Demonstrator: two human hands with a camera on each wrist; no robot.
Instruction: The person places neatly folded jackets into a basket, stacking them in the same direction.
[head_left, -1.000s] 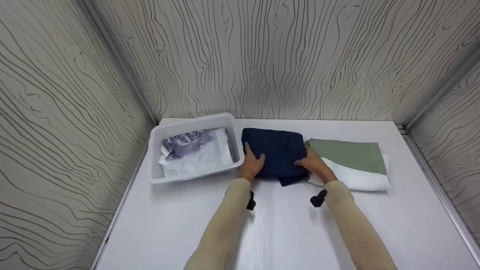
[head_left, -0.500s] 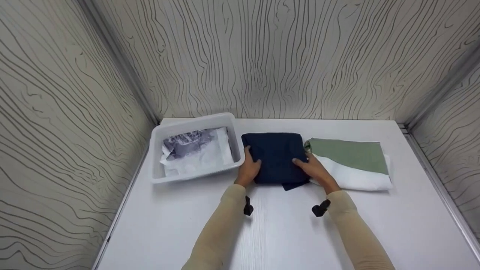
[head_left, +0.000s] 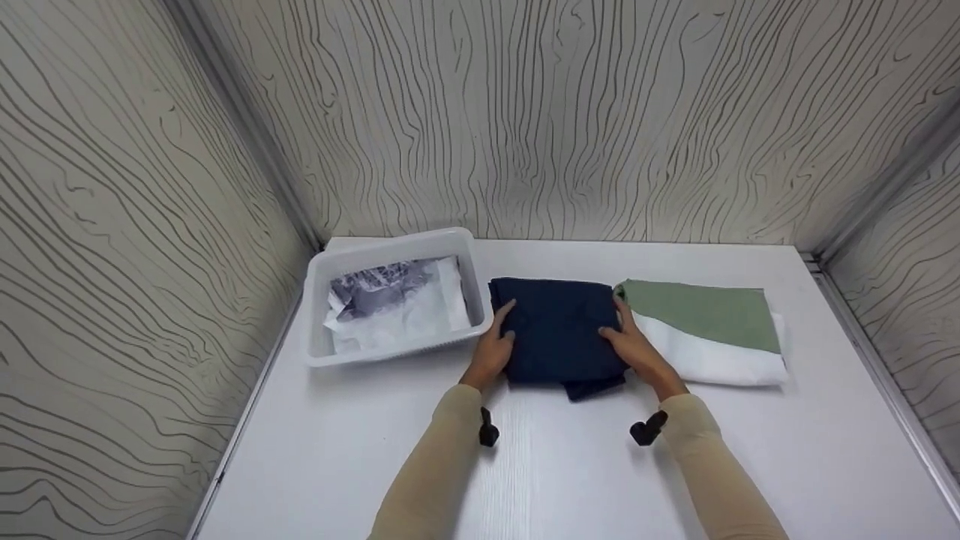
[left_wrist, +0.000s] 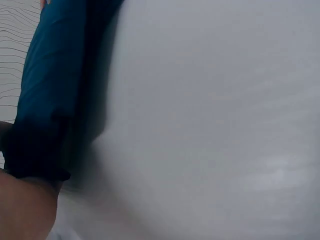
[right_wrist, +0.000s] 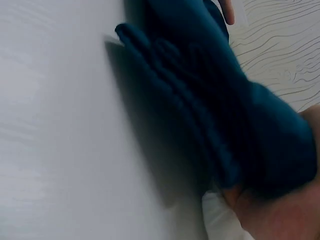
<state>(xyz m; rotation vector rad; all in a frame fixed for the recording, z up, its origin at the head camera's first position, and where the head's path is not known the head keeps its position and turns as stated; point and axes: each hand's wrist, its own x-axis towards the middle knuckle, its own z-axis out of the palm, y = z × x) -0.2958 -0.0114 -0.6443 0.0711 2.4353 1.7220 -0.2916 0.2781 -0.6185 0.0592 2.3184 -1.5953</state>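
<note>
A folded navy cloth (head_left: 562, 330) is at the middle of the head view. My left hand (head_left: 489, 351) grips its left side, thumb on top. On the opposite side my right hand (head_left: 636, 346) holds it the same way. A loose dark corner (head_left: 592, 388) sticks out below the front edge. In the right wrist view the stacked layers of the navy cloth (right_wrist: 210, 100) show above a shadow on the table, with the right hand (right_wrist: 285, 215) at its end. The left wrist view has the cloth's long front side (left_wrist: 50, 75) and part of the left hand (left_wrist: 25, 207).
Left of the cloth stands a white plastic basket (head_left: 315, 315) holding a folded white and purple-grey cloth (head_left: 401, 304). A folded green and white cloth (head_left: 705, 322) lies close by the right hand. Patterned panels (head_left: 555, 120) rise behind and beside the white table (head_left: 525, 480).
Both hands have drawn the navy cloth toward the person, and its top looks squarer and flatter. The basket and the green and white cloth stay in place.
</note>
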